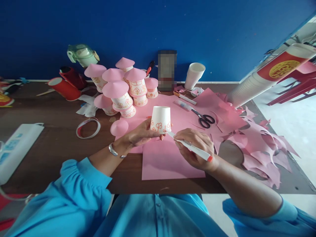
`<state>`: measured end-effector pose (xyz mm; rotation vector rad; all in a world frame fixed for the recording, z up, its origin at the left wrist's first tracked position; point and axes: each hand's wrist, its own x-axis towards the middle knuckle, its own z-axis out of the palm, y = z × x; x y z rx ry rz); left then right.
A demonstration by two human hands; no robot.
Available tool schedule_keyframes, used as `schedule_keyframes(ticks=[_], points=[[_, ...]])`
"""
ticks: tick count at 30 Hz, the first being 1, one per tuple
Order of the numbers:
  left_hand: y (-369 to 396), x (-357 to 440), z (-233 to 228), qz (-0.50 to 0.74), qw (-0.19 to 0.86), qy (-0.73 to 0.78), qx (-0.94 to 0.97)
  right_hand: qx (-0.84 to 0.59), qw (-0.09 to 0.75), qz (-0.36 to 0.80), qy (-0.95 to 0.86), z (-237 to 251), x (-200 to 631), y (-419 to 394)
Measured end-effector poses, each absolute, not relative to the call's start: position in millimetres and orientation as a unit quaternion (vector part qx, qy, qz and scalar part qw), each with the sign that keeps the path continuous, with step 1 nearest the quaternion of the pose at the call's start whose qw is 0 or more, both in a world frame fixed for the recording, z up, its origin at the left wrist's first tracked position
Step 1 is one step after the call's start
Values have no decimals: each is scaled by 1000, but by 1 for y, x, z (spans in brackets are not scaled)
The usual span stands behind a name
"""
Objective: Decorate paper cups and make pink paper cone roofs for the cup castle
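Observation:
My left hand (139,134) holds an upside-down white paper cup (160,118) with orange flowers drawn along its lower edge. A white marker with an orange end (194,148) is gripped in my right hand (195,148), its tip touching the cup's lower right side. Both hands hover over a pink paper sheet (168,161) on the brown table (56,148). A loose pink paper cone (119,127) lies just left of my left hand.
Behind the cup stand several decorated cups with pink cone tops (123,89). Scissors (204,119), a glue tube (184,105), a pen (185,97), a tape roll (88,128), stacked white cups (195,75), pink scraps (261,144) and a power strip (17,144) lie around.

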<state>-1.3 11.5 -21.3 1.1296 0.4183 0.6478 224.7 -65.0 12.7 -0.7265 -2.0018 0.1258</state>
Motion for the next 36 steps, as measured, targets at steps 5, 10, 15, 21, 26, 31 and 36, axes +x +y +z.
schedule_keyframes(ticks=[5,10,15,21,26,31,36], points=[[10,-1,-15,297,772,200,525,-318,486,37,-813,13,225,-66],[9,1,-12,300,779,194,515,-322,480,18,-816,15,225,-66],[9,-1,-16,295,775,204,521,-321,481,25,-816,15,224,-66],[10,-1,-18,299,777,201,516,-313,482,39,-817,14,223,-66],[11,-1,-19,294,777,194,522,-311,476,49,-821,15,223,-66],[10,-1,-18,294,776,192,524,-317,477,55,-818,16,223,-67],[10,-2,-20,307,773,212,513,-306,491,52,-814,16,225,-67]])
